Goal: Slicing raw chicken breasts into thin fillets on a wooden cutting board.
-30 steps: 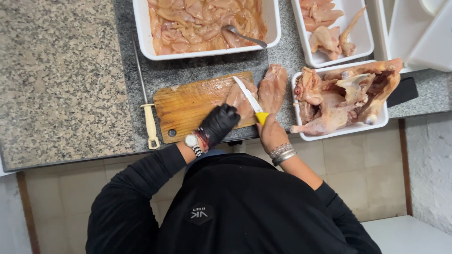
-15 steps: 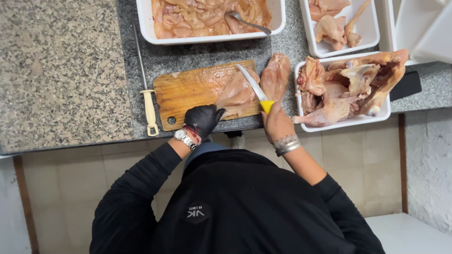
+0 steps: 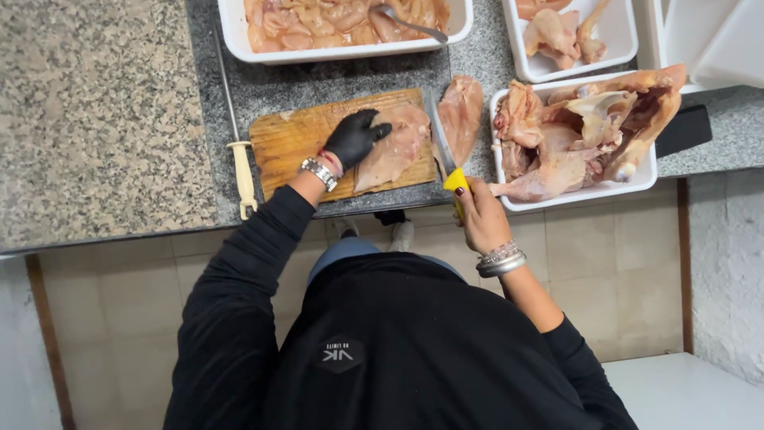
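Gloved left hand (image 3: 356,137) flat on chicken breast (image 3: 395,149), right hand (image 3: 481,213) gripping knife (image 3: 442,149); probably mid-slice; carcass tray (image 3: 646,171) looks full.

The left hand (image 3: 356,137) wears a black glove; the right hand (image 3: 481,215) is bare. The knife (image 3: 442,147) has a yellow handle. Pale pink chicken (image 3: 395,147) lies on a brown wooden board (image 3: 290,139). The bench (image 3: 95,119) is speckled grey granite; the trays (image 3: 509,103) are white.

Wooden cutting board (image 3: 296,137) matt; speckled granite counter (image 3: 95,119); glossy chicken fillet (image 3: 394,151).
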